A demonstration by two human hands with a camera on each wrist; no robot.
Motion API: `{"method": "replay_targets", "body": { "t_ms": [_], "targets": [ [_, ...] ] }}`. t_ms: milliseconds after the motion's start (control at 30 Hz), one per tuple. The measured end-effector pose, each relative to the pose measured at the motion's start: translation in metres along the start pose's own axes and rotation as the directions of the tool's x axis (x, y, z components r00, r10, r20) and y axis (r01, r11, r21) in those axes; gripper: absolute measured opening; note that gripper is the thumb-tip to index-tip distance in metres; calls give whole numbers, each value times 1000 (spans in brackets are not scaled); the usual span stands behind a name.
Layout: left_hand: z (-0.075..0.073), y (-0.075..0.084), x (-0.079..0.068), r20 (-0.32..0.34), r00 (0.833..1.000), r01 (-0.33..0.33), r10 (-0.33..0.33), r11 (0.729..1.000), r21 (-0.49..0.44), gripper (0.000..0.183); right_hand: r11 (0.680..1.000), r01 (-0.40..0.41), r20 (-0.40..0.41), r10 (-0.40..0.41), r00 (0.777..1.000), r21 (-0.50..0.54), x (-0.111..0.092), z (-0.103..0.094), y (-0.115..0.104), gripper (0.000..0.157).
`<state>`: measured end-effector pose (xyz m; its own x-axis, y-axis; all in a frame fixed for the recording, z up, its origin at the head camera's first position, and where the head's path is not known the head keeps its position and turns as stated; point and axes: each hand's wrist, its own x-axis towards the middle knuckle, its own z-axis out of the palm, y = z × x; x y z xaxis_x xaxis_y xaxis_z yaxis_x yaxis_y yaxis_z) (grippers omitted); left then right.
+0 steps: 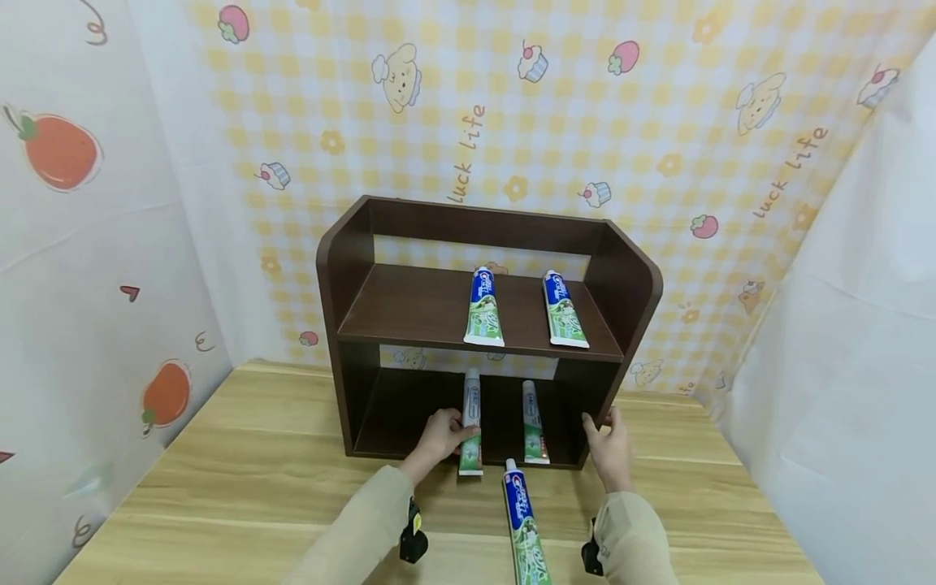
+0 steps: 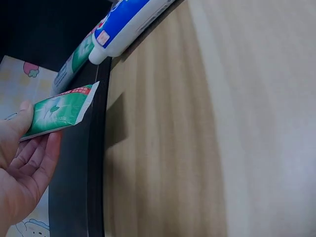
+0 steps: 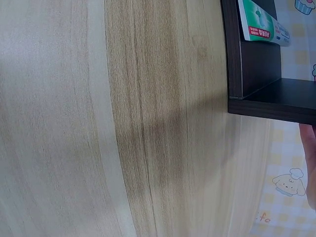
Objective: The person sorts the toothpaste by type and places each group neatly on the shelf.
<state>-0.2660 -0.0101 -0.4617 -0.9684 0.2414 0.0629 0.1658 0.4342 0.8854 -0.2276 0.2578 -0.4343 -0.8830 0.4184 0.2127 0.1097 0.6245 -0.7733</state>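
Observation:
My left hand (image 1: 441, 436) pinches a grey-green toothpaste tube (image 1: 471, 414) between thumb and fingers, low at the front of the shelf's lower level. In the left wrist view the tube's green crimped end (image 2: 64, 109) juts out past the fingers. My right hand (image 1: 610, 447) grips the lower right side panel of the dark brown shelf (image 1: 478, 353), thumb inside and fingers outside. Between the hands, a second grey-green tube (image 1: 535, 422) lies on the lower level. A blue-green toothpaste tube (image 1: 522, 520) lies on the table in front of the shelf.
On the upper level lie two blue-green toothpaste tubes (image 1: 483, 309), (image 1: 565, 310), side by side. The shelf stands on a wood-grain table (image 1: 241, 487), against a yellow checked backdrop (image 1: 307, 122). White printed sheets (image 1: 88, 268) hang at both sides.

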Motion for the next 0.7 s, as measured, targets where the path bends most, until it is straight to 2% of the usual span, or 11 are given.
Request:
{"method": "replay_targets", "body": {
  "t_ms": [300,533,700],
  "targets": [
    [-1,1,14,-14,1000,26,-26,999,18,24,1000,6,-7,-6,1000,9,0,0,0,25],
    [-6,-1,17,-33,998,61,-61,998,2,22,1000,16,3,-16,1000,16,3,4,-2,23],
    [-13,-4,19,-72,996,56,-54,998,15,22,997,69,-2,-69,998,37,6,12,-2,24]
  ]
}}
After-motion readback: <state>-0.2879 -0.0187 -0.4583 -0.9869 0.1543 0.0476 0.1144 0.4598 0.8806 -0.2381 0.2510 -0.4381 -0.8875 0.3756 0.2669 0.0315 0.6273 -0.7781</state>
